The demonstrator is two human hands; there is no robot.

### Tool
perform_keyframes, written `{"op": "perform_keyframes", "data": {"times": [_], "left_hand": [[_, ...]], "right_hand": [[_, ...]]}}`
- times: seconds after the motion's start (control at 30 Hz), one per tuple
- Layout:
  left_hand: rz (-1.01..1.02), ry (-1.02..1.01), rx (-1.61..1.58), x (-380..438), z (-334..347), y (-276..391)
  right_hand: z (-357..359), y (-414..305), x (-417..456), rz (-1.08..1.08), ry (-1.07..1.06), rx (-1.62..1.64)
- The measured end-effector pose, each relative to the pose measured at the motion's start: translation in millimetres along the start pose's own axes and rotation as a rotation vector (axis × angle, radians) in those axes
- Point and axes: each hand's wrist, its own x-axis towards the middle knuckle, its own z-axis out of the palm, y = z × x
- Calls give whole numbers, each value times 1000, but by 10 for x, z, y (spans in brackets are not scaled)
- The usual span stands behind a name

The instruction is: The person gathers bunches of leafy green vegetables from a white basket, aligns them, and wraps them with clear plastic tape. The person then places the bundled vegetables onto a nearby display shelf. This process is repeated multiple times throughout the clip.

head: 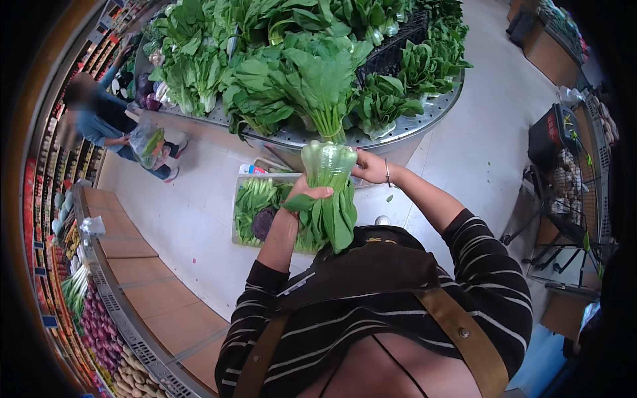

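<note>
A bundle of bok choy (328,199) hangs leaves down before my chest, its pale stem ends upward and wrapped in clear film. My left hand (309,190) is closed around its stalks, with the thumb across the front. At the upper right of the wrapped stems is my right hand (367,165), its fingertips partly hidden behind them; whether they grip it is unclear. Just beyond the bundle, a bunch of leafy greens (321,84) with a band around its stems lies on the perforated metal edge (418,122) of a produce display.
On the floor, a plastic crate (239,211) holds greens and a purple vegetable. A person (107,119) with a bag stands at the left. A black plastic crate (393,45) sits among the greens. A cart (567,199) stands right; a shelf (119,303) with onions curves along the left.
</note>
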Motion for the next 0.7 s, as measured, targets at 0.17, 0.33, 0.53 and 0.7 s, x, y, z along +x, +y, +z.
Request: {"op": "perform_keyframes", "data": {"times": [0.17,0.33,0.53,0.7], "left_hand": [[-233,-151,-333,50,173,-59],[-8,-227,-704,305,344,-447],[-102,-440,-691,950,1045,-405],[-327,-580,-772,1958,1584,-279]], "right_hand": [[-25,-50,-176,-73,180,-428],[-123,-90,-469,157,552,-543],[-693,-313,-1477,538,874,-864],[-1763,13,-2038,364,1174,-838]]}}
